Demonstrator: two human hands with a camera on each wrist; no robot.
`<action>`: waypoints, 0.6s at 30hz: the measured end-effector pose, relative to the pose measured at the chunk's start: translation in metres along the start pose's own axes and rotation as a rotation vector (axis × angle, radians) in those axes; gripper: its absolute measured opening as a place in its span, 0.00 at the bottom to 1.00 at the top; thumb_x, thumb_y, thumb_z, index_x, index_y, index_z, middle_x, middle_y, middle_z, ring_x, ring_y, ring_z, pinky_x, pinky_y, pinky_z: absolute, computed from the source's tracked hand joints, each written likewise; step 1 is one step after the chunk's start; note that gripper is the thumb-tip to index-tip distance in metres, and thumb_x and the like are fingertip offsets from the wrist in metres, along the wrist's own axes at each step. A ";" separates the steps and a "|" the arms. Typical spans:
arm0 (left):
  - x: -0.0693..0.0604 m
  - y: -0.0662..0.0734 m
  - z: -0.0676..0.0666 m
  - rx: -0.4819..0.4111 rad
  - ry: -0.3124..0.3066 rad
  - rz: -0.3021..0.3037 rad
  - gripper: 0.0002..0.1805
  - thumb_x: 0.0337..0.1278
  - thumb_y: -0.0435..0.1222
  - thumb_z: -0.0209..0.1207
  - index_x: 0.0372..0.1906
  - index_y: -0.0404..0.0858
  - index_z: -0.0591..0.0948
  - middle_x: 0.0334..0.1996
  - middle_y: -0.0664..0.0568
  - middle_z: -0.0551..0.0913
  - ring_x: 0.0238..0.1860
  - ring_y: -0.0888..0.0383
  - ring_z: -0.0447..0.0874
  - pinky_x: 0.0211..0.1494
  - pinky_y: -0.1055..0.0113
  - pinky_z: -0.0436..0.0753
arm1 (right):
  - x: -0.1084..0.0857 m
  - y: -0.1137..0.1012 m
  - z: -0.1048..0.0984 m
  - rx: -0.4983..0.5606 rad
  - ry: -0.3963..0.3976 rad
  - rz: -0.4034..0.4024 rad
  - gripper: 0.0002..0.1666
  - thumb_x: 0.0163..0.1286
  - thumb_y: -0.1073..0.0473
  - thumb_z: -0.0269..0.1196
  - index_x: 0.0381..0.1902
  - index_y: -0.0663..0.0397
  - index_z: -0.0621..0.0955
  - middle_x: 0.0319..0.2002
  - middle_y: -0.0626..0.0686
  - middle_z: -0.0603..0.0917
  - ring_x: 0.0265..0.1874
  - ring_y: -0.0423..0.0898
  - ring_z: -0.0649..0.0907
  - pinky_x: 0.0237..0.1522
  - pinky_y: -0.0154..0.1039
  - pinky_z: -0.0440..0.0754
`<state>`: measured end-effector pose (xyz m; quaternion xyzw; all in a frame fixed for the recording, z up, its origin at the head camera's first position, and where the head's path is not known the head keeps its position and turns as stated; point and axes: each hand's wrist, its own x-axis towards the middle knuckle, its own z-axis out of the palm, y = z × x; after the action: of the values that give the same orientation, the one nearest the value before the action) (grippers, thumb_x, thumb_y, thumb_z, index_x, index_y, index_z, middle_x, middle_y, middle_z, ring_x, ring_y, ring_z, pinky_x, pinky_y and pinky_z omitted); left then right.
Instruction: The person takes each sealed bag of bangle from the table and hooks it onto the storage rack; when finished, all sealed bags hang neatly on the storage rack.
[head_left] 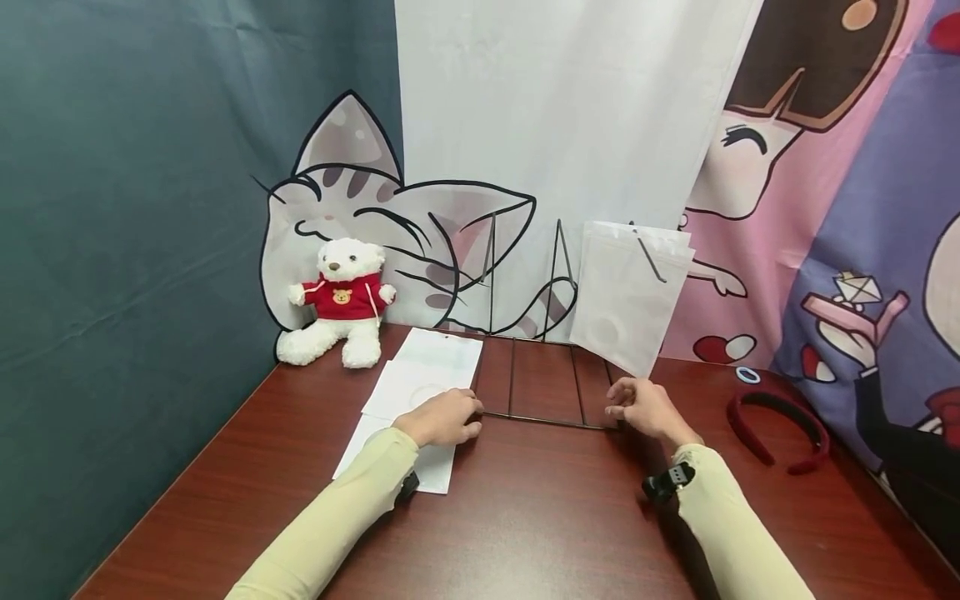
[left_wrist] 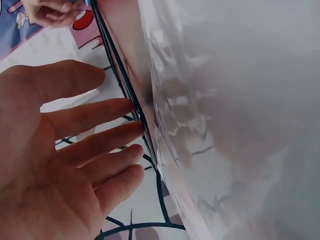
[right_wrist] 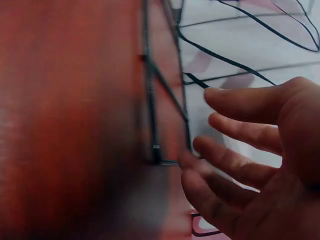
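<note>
A black wire rack (head_left: pixel 547 422) stands on the table, its base lying flat and its prongs upright. At the base's front left corner is my left hand (head_left: pixel 442 417), fingers loosely bent; the left wrist view shows this hand (left_wrist: pixel 75 135) with fingers spread beside black wire and a clear-white bag (left_wrist: pixel 240 100). My right hand (head_left: pixel 648 410) is by the front right corner, and in the right wrist view the hand (right_wrist: pixel 240 165) has loosely bent fingers close to the wire frame (right_wrist: pixel 152 100). Contact is unclear for both. White bags (head_left: pixel 630 292) hang from the rack's right prong.
White flat bags (head_left: pixel 442 358) overlap on the table, partly under my left forearm. A white teddy bear in a red hoodie (head_left: pixel 345 298) sits at the back left. At the right lie a dark red headband (head_left: pixel 780 402) and a small blue-white ring (head_left: pixel 747 375). Printed curtains hang behind.
</note>
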<state>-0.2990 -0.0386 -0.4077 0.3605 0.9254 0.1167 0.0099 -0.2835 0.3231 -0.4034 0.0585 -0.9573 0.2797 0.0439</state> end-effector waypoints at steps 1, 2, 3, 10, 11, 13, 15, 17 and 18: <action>-0.001 -0.002 -0.001 -0.008 0.004 0.000 0.16 0.65 0.38 0.60 0.51 0.32 0.85 0.49 0.43 0.85 0.54 0.48 0.84 0.61 0.54 0.81 | 0.000 0.000 0.003 -0.016 -0.015 -0.014 0.14 0.57 0.62 0.73 0.40 0.60 0.83 0.32 0.54 0.86 0.30 0.42 0.80 0.35 0.38 0.77; -0.001 -0.005 -0.002 -0.020 0.017 0.006 0.16 0.64 0.37 0.60 0.50 0.32 0.85 0.49 0.43 0.86 0.54 0.48 0.84 0.60 0.54 0.81 | -0.001 0.001 0.006 -0.046 -0.021 -0.033 0.15 0.55 0.61 0.74 0.40 0.60 0.83 0.31 0.54 0.84 0.31 0.43 0.79 0.37 0.39 0.76; -0.001 -0.010 -0.003 -0.036 0.029 0.010 0.15 0.64 0.37 0.60 0.50 0.32 0.85 0.48 0.42 0.86 0.53 0.47 0.84 0.61 0.53 0.80 | -0.002 0.001 0.009 -0.075 -0.024 -0.045 0.17 0.54 0.61 0.75 0.40 0.60 0.82 0.32 0.55 0.83 0.32 0.44 0.78 0.39 0.40 0.74; 0.003 -0.066 -0.023 -0.120 0.140 -0.058 0.18 0.63 0.34 0.57 0.53 0.29 0.83 0.51 0.38 0.87 0.58 0.41 0.83 0.65 0.50 0.77 | -0.006 0.002 0.017 -0.190 -0.032 -0.075 0.34 0.49 0.56 0.79 0.52 0.64 0.80 0.39 0.62 0.78 0.44 0.59 0.77 0.45 0.51 0.75; 0.003 -0.076 -0.026 -0.145 0.155 -0.092 0.18 0.63 0.34 0.56 0.53 0.29 0.83 0.51 0.38 0.87 0.58 0.41 0.83 0.65 0.49 0.77 | -0.007 0.001 0.017 -0.194 -0.035 -0.071 0.35 0.49 0.56 0.79 0.53 0.64 0.80 0.41 0.63 0.78 0.46 0.61 0.77 0.47 0.54 0.76; 0.004 -0.094 -0.031 -0.199 0.182 -0.163 0.19 0.64 0.34 0.55 0.54 0.28 0.82 0.53 0.38 0.86 0.59 0.41 0.82 0.65 0.48 0.77 | -0.007 0.000 0.017 -0.196 -0.043 -0.061 0.36 0.49 0.56 0.79 0.55 0.64 0.80 0.44 0.66 0.79 0.49 0.66 0.76 0.50 0.59 0.75; 0.004 -0.110 -0.034 -0.273 0.199 -0.237 0.19 0.66 0.34 0.54 0.56 0.28 0.81 0.54 0.36 0.85 0.59 0.40 0.82 0.64 0.48 0.78 | -0.006 -0.001 0.017 -0.194 -0.056 -0.047 0.36 0.49 0.56 0.79 0.55 0.63 0.80 0.47 0.67 0.78 0.52 0.68 0.75 0.52 0.61 0.75; 0.004 -0.122 -0.035 -0.331 0.213 -0.288 0.20 0.67 0.34 0.53 0.58 0.27 0.80 0.56 0.35 0.84 0.60 0.39 0.81 0.64 0.47 0.77 | -0.006 -0.001 0.016 -0.192 -0.068 -0.041 0.37 0.49 0.55 0.79 0.56 0.63 0.80 0.51 0.69 0.78 0.55 0.71 0.73 0.55 0.63 0.74; 0.005 -0.127 -0.035 -0.343 0.214 -0.307 0.20 0.67 0.34 0.53 0.59 0.27 0.79 0.57 0.34 0.83 0.61 0.38 0.80 0.64 0.46 0.77 | -0.005 0.000 0.016 -0.191 -0.070 -0.041 0.38 0.50 0.55 0.79 0.57 0.64 0.80 0.53 0.70 0.77 0.56 0.72 0.73 0.56 0.63 0.74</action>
<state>-0.3907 -0.1334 -0.4013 0.1946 0.9317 0.3065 -0.0094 -0.2791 0.3145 -0.4176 0.0834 -0.9791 0.1841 0.0214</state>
